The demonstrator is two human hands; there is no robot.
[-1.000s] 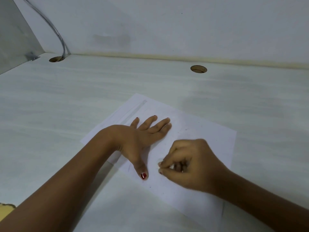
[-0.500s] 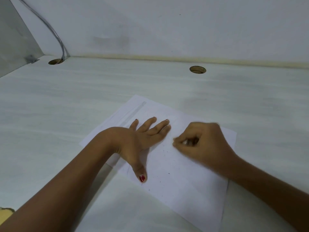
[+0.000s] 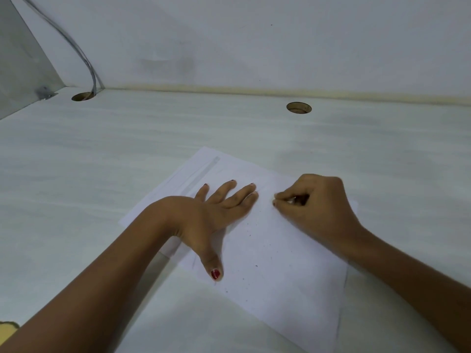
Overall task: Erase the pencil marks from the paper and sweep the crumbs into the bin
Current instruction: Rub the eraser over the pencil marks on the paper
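Observation:
A white sheet of paper (image 3: pixel 275 276) lies slanted on the pale desk (image 3: pixel 127 161). My left hand (image 3: pixel 216 212) presses flat on the sheet's left part, fingers spread. My right hand (image 3: pixel 316 202) rests on the far right part of the sheet, its fingers pinched on a small white eraser (image 3: pixel 290 200) that is mostly hidden. Tiny dark crumbs (image 3: pixel 256 265) dot the paper between and below my hands. Faint pencil lines show near the sheet's left and right edges. No bin is in view.
Two round cable holes are cut in the desk, one at the back left (image 3: pixel 82 96) with a grey cable (image 3: pixel 84 57) entering it, one at the back middle (image 3: pixel 299 107). A white wall runs behind. A yellow object (image 3: pixel 9 329) peeks in at the lower left corner.
My right hand with the eraser has moved up the sheet, away from me, from beside my left thumb to beside my left fingertips. The left hand has stayed in place.

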